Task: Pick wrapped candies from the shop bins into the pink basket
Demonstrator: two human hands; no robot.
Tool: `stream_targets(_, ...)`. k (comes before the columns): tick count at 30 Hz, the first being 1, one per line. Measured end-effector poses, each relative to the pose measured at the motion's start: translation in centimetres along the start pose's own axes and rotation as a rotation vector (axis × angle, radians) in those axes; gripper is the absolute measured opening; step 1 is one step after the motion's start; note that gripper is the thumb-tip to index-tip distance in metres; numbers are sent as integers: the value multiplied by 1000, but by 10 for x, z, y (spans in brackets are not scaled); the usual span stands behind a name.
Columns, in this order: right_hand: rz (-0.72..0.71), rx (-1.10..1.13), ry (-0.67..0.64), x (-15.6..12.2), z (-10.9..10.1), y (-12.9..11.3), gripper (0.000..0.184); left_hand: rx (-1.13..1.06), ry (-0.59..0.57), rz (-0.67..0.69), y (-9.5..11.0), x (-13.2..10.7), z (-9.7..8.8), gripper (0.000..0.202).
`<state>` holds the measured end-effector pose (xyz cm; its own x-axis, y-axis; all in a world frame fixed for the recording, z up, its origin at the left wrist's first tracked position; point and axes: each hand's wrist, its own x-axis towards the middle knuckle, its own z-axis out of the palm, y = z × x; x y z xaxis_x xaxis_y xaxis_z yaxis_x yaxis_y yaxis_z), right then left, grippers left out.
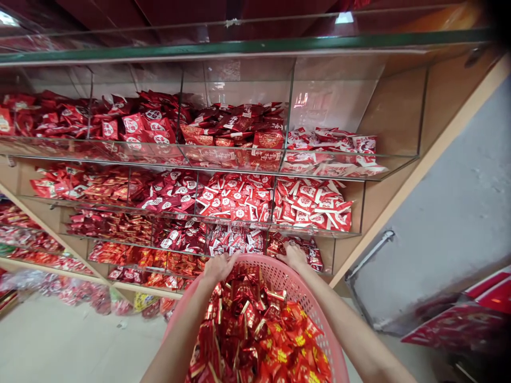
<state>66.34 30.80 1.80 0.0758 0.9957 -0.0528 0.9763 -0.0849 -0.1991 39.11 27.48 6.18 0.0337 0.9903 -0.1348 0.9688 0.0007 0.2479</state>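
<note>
A pink plastic basket heaped with red and gold foil candy packets sits low in the middle of the view, tipped toward the shelves. My left hand curls over the basket's far rim on the left. My right hand grips the far rim on the right, its fingers against a bin of red wrapped sweets. Both forearms run along the basket's sides.
Tiered clear acrylic bins full of red and white candy packets fill the wooden shelf unit ahead. A grey wall stands at right, with red packaging low beside it. Light floor lies at lower left.
</note>
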Motion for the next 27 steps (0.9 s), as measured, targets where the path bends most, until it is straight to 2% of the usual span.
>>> stream_targets(6,5,-40,-11,6,2,-3,53,7,9,10,-1,1,1,87)
stream_targets(14,5,13,-59,-1,-3,2,42,13,10,8,-2,1,2,88)
stream_targets(20,-11,56,-82,-4,-4,5,43,2,3,-7,-2,1,2,86)
stream_targets(27,-89,35,81,19,-1,8,33,27,14,-9,-2,1,3,83)
